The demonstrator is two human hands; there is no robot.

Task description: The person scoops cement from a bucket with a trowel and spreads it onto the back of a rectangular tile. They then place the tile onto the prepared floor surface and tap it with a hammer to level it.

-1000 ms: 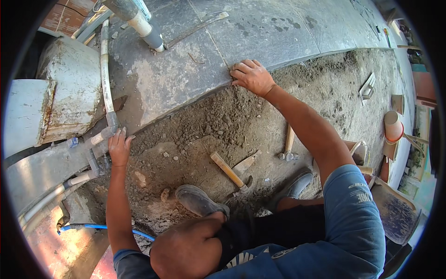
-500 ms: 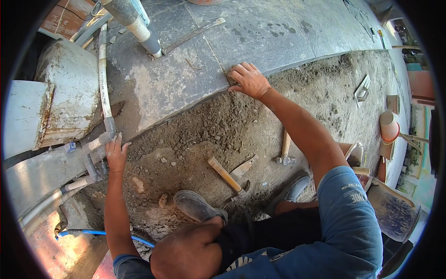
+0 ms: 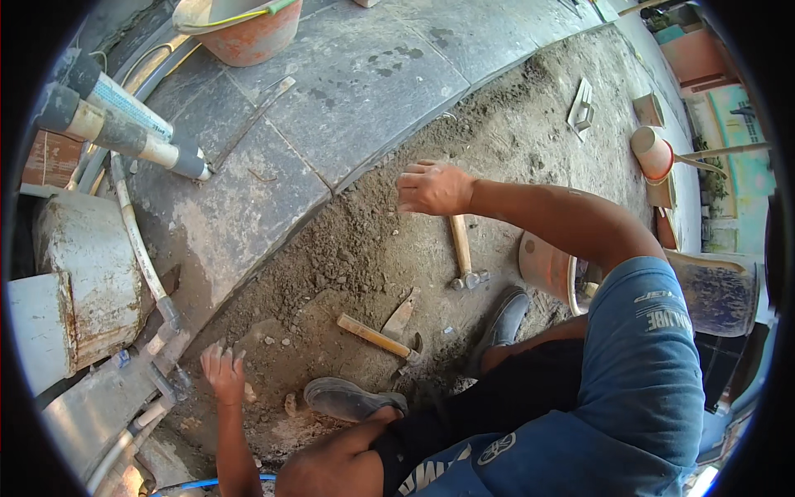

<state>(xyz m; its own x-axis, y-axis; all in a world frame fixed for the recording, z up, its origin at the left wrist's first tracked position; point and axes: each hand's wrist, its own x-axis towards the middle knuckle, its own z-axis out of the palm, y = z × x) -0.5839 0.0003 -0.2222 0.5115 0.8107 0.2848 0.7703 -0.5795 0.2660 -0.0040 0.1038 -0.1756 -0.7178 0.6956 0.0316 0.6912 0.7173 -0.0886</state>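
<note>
My right hand point(image 3: 436, 189) hovers over the loose grey soil point(image 3: 348, 248), just off the edge of the dark stone tiles point(image 3: 364, 108). Its fingers are loosely bent and nothing shows in them. Below it lies a hammer point(image 3: 461, 248) with a wooden handle. At the lower left my left hand point(image 3: 224, 374) is raised above the dirt near the grey pipe joints, fingers apart and holding nothing. Between my hands and my shoes, a wooden-handled hammer-like tool point(image 3: 374, 336) rests on the soil beside a flat pointed blade point(image 3: 401, 316).
Pipes point(image 3: 141, 228) and a scuffed white block point(image 3: 87, 273) line the left. A mortar-stained bucket point(image 3: 240, 37) stands on the tiles. Another bucket point(image 3: 546, 265) sits by my right arm. Farther right are a metal float point(image 3: 582, 112) and a small pail point(image 3: 652, 153).
Both hands have come away from the tile edge: the right from the seam, the left from the corner by the pipe. The whole view has shifted, bringing the bucket on the tiles into sight.
</note>
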